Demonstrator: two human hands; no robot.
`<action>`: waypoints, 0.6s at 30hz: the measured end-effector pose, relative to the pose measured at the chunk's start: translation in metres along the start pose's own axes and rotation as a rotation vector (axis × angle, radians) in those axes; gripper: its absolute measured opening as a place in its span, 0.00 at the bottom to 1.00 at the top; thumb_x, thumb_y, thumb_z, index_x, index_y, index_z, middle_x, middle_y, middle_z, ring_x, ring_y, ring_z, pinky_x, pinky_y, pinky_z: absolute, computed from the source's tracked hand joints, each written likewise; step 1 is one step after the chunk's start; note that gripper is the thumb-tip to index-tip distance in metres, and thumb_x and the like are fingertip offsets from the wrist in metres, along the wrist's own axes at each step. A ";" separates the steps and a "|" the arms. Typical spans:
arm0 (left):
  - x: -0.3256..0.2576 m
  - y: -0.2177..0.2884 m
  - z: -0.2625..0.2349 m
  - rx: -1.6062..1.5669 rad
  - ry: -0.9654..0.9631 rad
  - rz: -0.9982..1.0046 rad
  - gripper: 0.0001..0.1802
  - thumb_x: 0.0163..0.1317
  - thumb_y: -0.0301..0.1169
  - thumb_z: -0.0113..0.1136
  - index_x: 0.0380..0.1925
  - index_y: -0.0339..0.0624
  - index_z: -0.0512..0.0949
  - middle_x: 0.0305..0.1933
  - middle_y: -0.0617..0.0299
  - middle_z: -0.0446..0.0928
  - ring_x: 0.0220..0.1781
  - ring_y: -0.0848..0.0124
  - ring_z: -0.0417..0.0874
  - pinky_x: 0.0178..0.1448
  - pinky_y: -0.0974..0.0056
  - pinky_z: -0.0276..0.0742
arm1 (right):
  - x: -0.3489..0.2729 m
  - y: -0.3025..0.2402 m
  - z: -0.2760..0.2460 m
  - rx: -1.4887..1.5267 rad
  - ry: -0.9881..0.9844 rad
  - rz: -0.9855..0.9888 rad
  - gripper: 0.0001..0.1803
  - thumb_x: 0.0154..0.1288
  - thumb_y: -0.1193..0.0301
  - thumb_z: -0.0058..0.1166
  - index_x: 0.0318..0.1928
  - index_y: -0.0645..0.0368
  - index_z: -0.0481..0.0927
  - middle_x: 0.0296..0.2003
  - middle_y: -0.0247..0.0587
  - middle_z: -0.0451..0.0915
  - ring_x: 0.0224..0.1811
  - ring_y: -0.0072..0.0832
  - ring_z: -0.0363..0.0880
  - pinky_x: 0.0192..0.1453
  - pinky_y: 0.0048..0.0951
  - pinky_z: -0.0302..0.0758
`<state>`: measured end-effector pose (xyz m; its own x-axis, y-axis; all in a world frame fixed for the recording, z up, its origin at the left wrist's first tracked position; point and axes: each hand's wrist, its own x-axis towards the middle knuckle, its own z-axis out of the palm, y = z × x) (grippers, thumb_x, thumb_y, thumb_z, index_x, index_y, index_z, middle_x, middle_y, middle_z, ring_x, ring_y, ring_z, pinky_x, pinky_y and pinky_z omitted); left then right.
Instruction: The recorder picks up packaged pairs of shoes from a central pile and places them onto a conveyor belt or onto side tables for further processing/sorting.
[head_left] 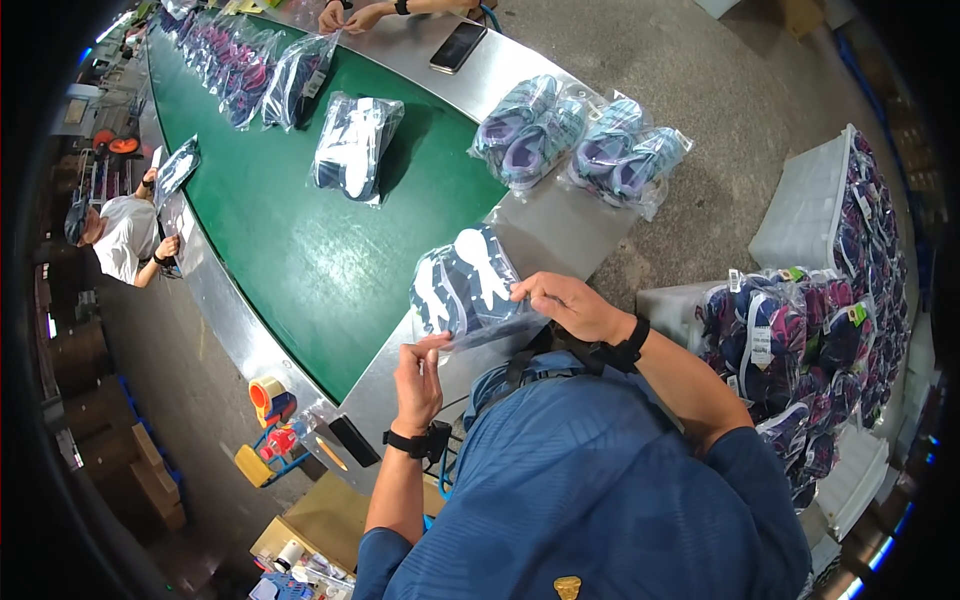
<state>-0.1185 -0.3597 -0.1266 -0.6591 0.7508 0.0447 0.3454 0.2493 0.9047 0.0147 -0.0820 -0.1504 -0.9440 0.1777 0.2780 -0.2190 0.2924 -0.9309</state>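
Note:
A clear plastic bag (505,332) holding a pair of dark blue shoes (466,285) with white sole patches lies in front of me, where the green belt meets the metal table end. My left hand (418,382) is closed with its fingertips on the bag's near left edge. At the near right edge, my right hand (575,307) pinches the plastic between thumb and fingers. Another bagged pair of shoes (357,148), soles up, rests farther up the belt. Two bagged pairs of teal and purple shoes, one left (530,132) and one right (630,155), sit on the table's right side.
The green belt (300,250) carries a row of bagged shoes (228,62) at its far end. A phone (458,47) lies on the metal rim. Crates of bagged shoes (775,340) stand right. A tape dispenser (268,397) hangs left. Co-workers (125,235) handle bags left and far.

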 end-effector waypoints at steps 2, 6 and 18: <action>-0.003 -0.007 0.006 0.142 0.058 -0.262 0.06 0.75 0.23 0.50 0.35 0.38 0.67 0.43 0.49 0.85 0.39 0.61 0.86 0.50 0.55 0.81 | -0.001 0.001 0.003 0.167 -0.022 0.287 0.09 0.76 0.69 0.49 0.37 0.60 0.73 0.38 0.41 0.84 0.43 0.30 0.83 0.44 0.31 0.77; -0.018 -0.064 0.034 -0.200 0.155 -0.456 0.07 0.76 0.26 0.50 0.35 0.39 0.67 0.27 0.60 0.77 0.28 0.74 0.81 0.34 0.69 0.74 | 0.008 0.011 0.031 0.253 0.033 0.577 0.11 0.77 0.67 0.48 0.36 0.62 0.72 0.28 0.44 0.83 0.32 0.33 0.86 0.34 0.31 0.78; -0.019 -0.162 0.068 0.701 0.322 -0.466 0.22 0.77 0.38 0.45 0.27 0.32 0.72 0.28 0.42 0.75 0.33 0.44 0.76 0.42 0.46 0.71 | -0.019 0.084 0.100 -0.553 0.029 0.570 0.22 0.79 0.56 0.39 0.34 0.58 0.78 0.27 0.55 0.83 0.32 0.55 0.84 0.39 0.55 0.79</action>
<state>-0.1166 -0.3724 -0.3029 -0.9531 0.2986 -0.0497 0.2550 0.8805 0.3996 -0.0105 -0.1549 -0.2573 -0.8654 0.4625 -0.1929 0.4574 0.5717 -0.6811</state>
